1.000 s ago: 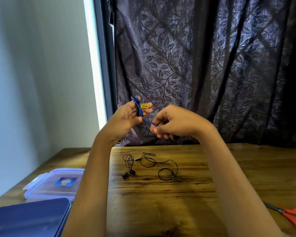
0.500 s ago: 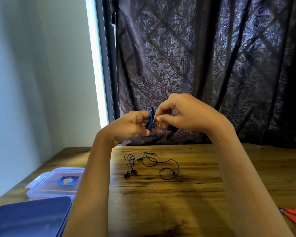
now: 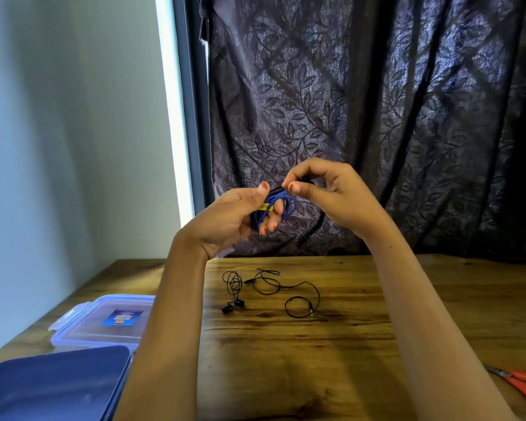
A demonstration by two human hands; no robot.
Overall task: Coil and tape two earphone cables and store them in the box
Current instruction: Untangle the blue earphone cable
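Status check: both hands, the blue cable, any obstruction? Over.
Left hand holds blue cable coiled; right hand pinches its end. Black earphones loose on table, not yet coiled. Nothing in the way.

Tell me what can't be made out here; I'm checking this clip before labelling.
Head view.
Blue cable: coil partly hidden by the left hand.
Right hand: pinched cable end covered by its fingers.
Scissors: cut off by right edge.
Box: cut off by bottom edge.
Lid label: too small to read.
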